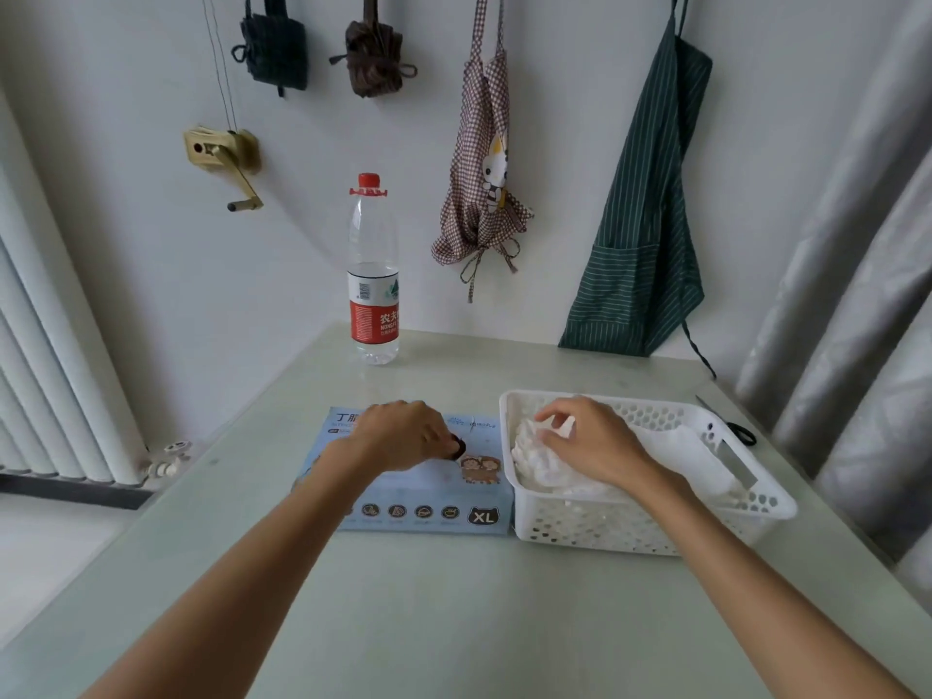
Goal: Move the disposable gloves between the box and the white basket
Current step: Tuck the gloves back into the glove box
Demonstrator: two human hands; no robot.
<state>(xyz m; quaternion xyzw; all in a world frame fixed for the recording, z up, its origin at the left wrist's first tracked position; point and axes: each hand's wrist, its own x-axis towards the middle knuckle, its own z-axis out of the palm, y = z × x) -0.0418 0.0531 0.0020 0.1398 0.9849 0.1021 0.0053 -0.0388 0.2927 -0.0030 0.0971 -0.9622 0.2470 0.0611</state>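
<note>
A light blue glove box [428,491] lies flat on the table, its front marked XL. My left hand [403,436] rests on top of the box with fingers curled down at the dark opening; I cannot see whether it holds a glove. Right beside the box stands the white perforated basket [756,502], with a heap of white disposable gloves [534,466] inside it. My right hand [585,441] reaches into the basket and pinches the top of the glove heap with fingers and thumb.
A clear water bottle [373,274] with a red label stands at the table's back edge. Black scissors [736,426] lie behind the basket at the right. Aprons and bags hang on the wall behind; a radiator is at the left, curtains at the right.
</note>
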